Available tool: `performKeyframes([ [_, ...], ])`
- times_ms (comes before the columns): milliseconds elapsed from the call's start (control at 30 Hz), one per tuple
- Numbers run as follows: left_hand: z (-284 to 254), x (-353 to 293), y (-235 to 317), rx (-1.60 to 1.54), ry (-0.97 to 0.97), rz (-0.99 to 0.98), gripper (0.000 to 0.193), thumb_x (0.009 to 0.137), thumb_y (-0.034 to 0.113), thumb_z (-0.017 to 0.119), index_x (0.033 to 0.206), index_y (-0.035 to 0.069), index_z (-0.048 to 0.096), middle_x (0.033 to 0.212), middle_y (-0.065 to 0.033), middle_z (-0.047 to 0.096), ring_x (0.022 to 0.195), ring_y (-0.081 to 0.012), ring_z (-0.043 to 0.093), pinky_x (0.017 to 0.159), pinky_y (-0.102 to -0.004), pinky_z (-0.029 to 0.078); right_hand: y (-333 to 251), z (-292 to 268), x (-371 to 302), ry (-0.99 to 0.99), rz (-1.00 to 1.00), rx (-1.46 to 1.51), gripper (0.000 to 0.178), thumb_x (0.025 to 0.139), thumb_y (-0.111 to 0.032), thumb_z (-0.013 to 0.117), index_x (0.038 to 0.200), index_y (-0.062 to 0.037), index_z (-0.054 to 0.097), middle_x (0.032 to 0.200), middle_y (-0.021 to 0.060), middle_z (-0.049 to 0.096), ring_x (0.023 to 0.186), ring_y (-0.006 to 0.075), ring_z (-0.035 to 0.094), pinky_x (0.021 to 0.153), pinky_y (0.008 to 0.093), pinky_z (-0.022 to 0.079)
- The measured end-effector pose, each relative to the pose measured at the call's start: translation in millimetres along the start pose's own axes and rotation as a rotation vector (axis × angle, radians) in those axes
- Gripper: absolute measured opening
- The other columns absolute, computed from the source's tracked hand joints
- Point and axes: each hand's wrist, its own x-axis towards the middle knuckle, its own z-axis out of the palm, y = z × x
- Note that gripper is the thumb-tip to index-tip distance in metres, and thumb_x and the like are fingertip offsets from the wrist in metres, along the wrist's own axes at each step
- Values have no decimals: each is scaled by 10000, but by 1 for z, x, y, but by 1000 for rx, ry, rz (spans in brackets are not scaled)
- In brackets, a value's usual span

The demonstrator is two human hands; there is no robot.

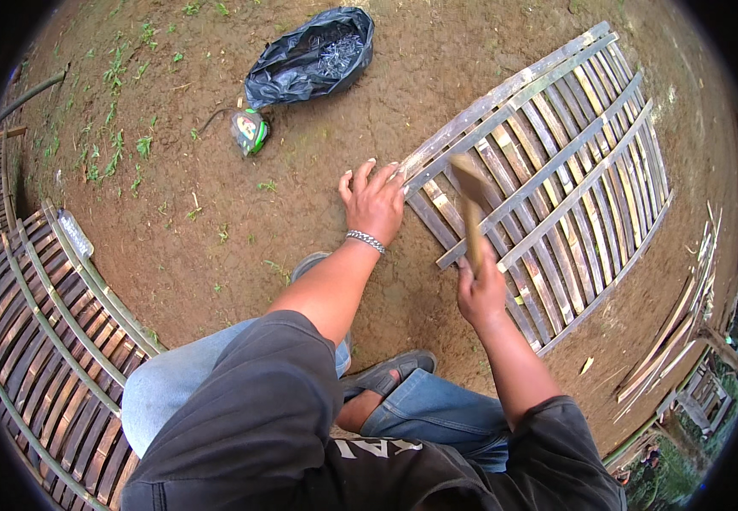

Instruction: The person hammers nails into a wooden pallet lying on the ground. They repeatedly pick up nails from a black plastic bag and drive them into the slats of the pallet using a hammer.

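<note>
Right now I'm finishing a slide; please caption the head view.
Right hand gripping a wooden-handled tool over a slatted panel on brown soil, left hand at the panel's corner.

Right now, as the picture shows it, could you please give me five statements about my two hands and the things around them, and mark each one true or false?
1. The right hand holds a wooden-handled tool. True.
2. The left hand grips a second tool. False: the left hand is spread open at a corner of the slatted panel.
3. The black plastic bag is empty. False: small metal pieces lie in it.
4. A green-edged tape measure lies near the bag. True.
5. The chain bracelet is worn on the right arm. False: it is on the left one.
</note>
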Motion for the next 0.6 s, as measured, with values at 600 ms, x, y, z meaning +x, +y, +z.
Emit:
performKeyframes([
  [600,2,-6,-7,-10,21,-18,288,833,171,740,1120,182,759,1303,43,661,1336,-254,483,1157,-551,233,-7,-2,1,196,-96,219,476,973,-128,617,1429,-75,492,1058,251,711,945,450,705,797,492,561],
])
